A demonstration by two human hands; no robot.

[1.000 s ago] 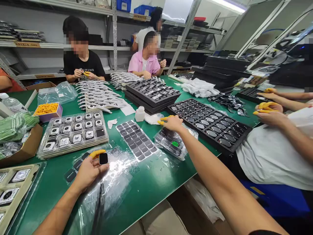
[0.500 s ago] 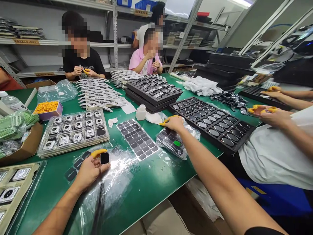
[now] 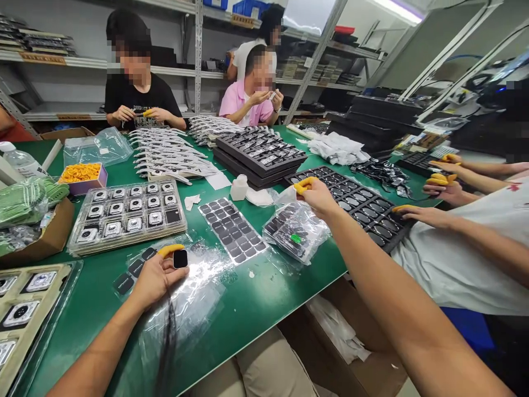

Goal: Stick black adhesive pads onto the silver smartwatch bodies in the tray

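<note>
My left hand [image 3: 159,275], a yellow cot on one finger, holds a small square watch case [image 3: 180,259] with its black screen up, above the green table. Beneath it lie clear films [image 3: 194,300] and a strip of dark square stickers [image 3: 135,268]. At the right, my right hand [image 3: 316,196], also with yellow finger cots, pinches whitish, see-through material at the upper edge of a clear plastic bag [image 3: 308,242]. Dark sticker sheets and a green label show in the bag. Beside it lies a sheet of dark rounded-square stickers [image 3: 233,231].
A clear tray of watch cases [image 3: 128,212] stands at the left, another tray [image 3: 31,300] nearer. A black tray [image 3: 351,198] lies beyond the bag, near a white bottle [image 3: 238,188]. Co-workers sit opposite; another's hands [image 3: 430,215] reach in from the right.
My right hand has risen slightly and moved right, pulling up the whitish see-through material. My left hand still holds the watch case. At the right, a co-worker's hand now reaches the black tray.
</note>
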